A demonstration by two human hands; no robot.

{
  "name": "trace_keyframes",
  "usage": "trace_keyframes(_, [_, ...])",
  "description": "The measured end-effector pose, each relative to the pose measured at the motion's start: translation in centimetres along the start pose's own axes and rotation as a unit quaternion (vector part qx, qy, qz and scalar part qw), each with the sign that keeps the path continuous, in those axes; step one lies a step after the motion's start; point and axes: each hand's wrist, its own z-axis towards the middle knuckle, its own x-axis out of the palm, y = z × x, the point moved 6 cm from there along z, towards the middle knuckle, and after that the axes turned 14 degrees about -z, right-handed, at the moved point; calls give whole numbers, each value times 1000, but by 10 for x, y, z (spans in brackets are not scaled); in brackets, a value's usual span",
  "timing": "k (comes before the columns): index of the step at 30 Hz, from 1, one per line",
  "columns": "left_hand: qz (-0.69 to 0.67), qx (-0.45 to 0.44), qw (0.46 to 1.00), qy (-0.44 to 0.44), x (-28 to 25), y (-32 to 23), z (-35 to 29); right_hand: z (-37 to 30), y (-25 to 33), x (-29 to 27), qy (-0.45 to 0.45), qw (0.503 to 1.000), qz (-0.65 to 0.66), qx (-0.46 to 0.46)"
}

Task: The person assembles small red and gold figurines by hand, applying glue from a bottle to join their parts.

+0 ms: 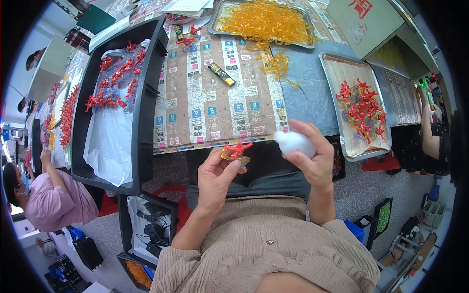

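Pinched between the thumb and fingers of my left hand [215, 171] is a small red plastic figurine [238, 148] with a translucent yellow loop around it and a bluish clear part underneath. It is held just off the table's near edge, above my lap. To its right, my right hand [312, 156] is closed around a small white squeeze bottle [296, 145], its short nozzle pointing left toward the figurine. Motion blurs the bottle slightly, and a gap separates nozzle and figurine.
A black crate [138, 146] with white liner and several red-and-blue figurines stands left. A metal tray [386, 141] of figurines lies right. Yellow curled pieces [264, 22] fill a tray at the back. A black-and-gold tube [221, 74] rests mid-table. People [61, 198] work on both sides.
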Motion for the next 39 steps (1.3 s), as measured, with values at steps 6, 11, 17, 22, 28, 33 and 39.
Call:
trace_keyframes(6, [16,-15,1000,21,8,7,4,-22,-6,-7,-59,990,115,49])
trace_keyframes(11, [37,-2,999,16,14,6,3,-25,2,-6,-57,997,11,-52])
trace_keyframes(17, [45,-7,999,25,14,8,1,-28,3,-6,-65,997,13,-37])
trace_keyframes(22, [53,-12,998,20,16,8,0,-29,2,-7,-67,997,2,-28])
trace_keyframes(28, [42,-10,999,15,17,8,0,-29,0,-6,-73,997,-5,-20])
trace_keyframes(33, [47,-18,999,17,16,10,0,-29,-3,-4,-70,997,-10,-12])
trace_keyframes(39, [49,-16,998,20,12,14,2,-29,-5,-3,-66,998,-14,-5])
